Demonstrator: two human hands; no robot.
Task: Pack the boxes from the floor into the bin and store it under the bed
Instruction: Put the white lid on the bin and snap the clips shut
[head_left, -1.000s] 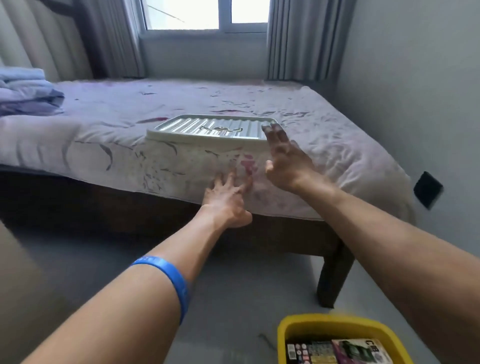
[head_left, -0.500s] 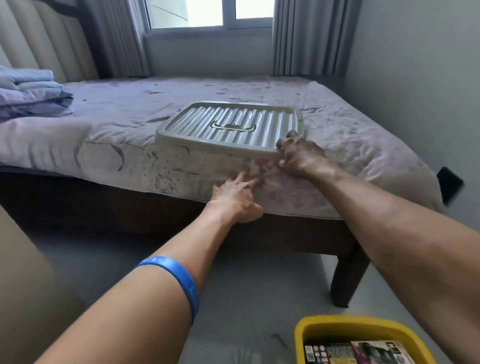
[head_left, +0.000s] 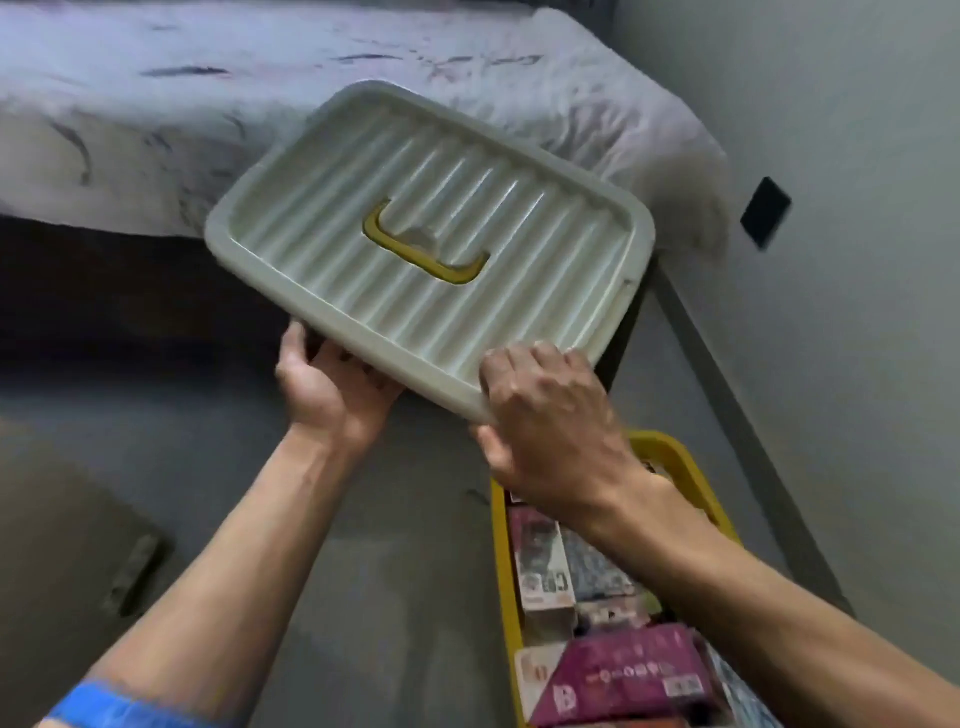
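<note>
- I saw a rigid grey plastic lid (head_left: 431, 249), rectangular with rounded corners, ribbed across its top, with a yellow recessed handle (head_left: 423, 249), held tilted in the air in front of the bed (head_left: 156, 104).
- My left hand (head_left: 332, 389) cupped its near edge from below, fingers curled under.
- My right hand (head_left: 545, 421) was closed over the near rim, fingers (head_left: 524, 358) on top, thumb beneath.
- The yellow bin (head_left: 504, 561) stood on the grey floor (head_left: 363, 519) below, packed with printed cardboard boxes (head_left: 618, 670); their lettering was too blurred to read.
- A blue wristband (head_left: 109, 706) circled my left forearm.
</note>
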